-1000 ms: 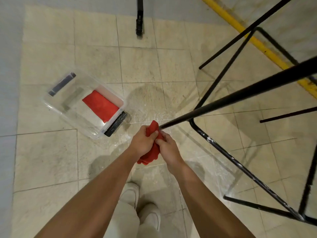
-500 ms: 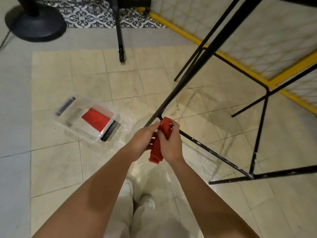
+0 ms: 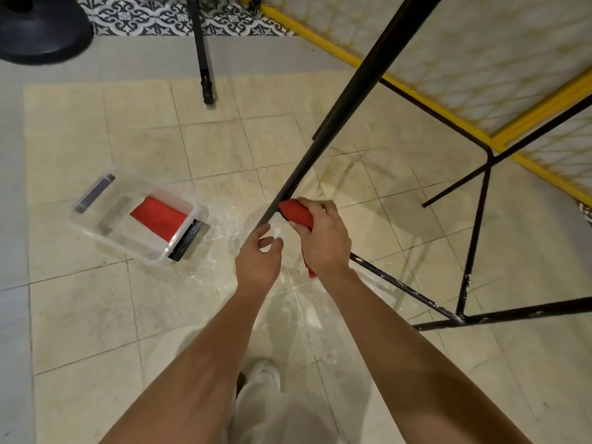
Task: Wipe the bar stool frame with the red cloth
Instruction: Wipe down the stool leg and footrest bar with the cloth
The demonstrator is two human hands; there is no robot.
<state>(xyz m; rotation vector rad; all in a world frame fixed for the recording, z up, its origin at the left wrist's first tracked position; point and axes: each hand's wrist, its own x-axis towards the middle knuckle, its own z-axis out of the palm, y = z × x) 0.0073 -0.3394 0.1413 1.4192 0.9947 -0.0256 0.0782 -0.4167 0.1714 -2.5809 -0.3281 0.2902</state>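
Observation:
The black bar stool frame (image 3: 346, 100) stands on the tiled floor, one leg slanting down from the top right to the middle of the view. My right hand (image 3: 323, 238) grips the red cloth (image 3: 296, 213) and presses it against the low end of that leg, near the corner where a floor rail (image 3: 403, 285) starts. A tail of the cloth hangs below my wrist. My left hand (image 3: 259, 257) hovers just left of the leg with fingers apart, holding nothing.
A clear plastic tub (image 3: 96, 229) with another folded red cloth (image 3: 158, 217) inside lies on the floor to the left. A black stand leg (image 3: 203, 68) and a round black base (image 3: 41, 30) are farther back. A yellow-framed mesh panel (image 3: 448, 120) runs along the right. My shoes (image 3: 261, 376) are below.
My left hand has let go of the cloth and opened. My right hand alone holds the cloth on the leg's low end. The view has tilted up slightly.

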